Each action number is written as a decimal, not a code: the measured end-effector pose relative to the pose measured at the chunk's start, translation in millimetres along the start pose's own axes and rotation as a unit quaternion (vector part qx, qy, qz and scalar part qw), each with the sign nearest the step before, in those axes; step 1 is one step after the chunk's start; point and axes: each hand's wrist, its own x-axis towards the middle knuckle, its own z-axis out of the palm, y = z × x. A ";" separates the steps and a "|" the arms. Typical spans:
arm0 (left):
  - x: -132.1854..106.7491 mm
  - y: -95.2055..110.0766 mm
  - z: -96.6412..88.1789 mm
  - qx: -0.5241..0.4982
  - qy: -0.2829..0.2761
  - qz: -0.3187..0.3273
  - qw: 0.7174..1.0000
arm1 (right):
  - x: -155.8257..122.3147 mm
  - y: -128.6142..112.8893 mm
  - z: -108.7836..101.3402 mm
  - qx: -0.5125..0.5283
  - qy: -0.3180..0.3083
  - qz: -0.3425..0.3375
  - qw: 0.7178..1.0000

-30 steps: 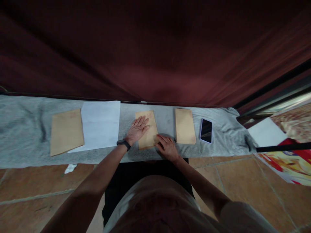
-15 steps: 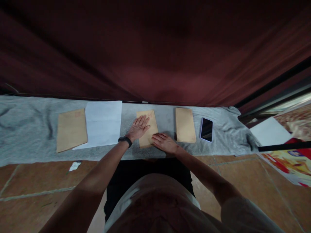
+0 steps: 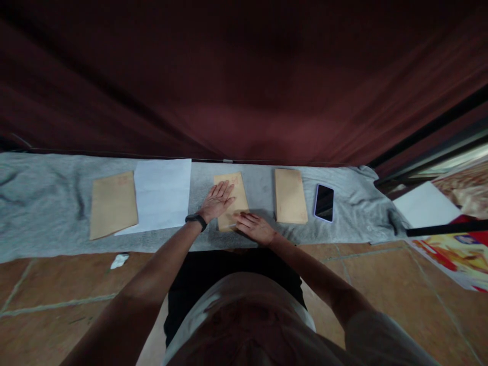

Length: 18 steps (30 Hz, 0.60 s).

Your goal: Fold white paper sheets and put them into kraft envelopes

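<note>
A tan paper envelope lies slightly tilted on the grey cloth, with faint reddish print near its top. My left hand rests flat across its left and middle part, fingers stretched out, a black band at the wrist. At the envelope's lower right edge is my right hand, its fingers extended over the paper and slightly bent. A thin pale line shows on the envelope beside those fingertips; whether it is a fold or an edge is unclear. The right thumb is hard to make out.
To the left, another tan envelope overlaps a white paper sheet. A thick stack of tan envelopes and a phone lie to the right. Grey cloth covers the narrow surface, and a dark red curtain hangs behind it.
My right hand has shifted slightly left over the envelope's lower edge, with its fingers bending a little more. My left hand stays in place.
</note>
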 end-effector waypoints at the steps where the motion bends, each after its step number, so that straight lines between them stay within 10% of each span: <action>1: -0.2 0.0 0.1 0.000 0.000 0.000 1.000 | -1.2 -1.8 1.5 -0.003 0.009 0.009 1.000; 18: -1.8 3.0 -1.4 0.007 0.001 -0.003 1.000 | 13.8 -16.5 11.4 -0.035 -0.024 0.036 0.998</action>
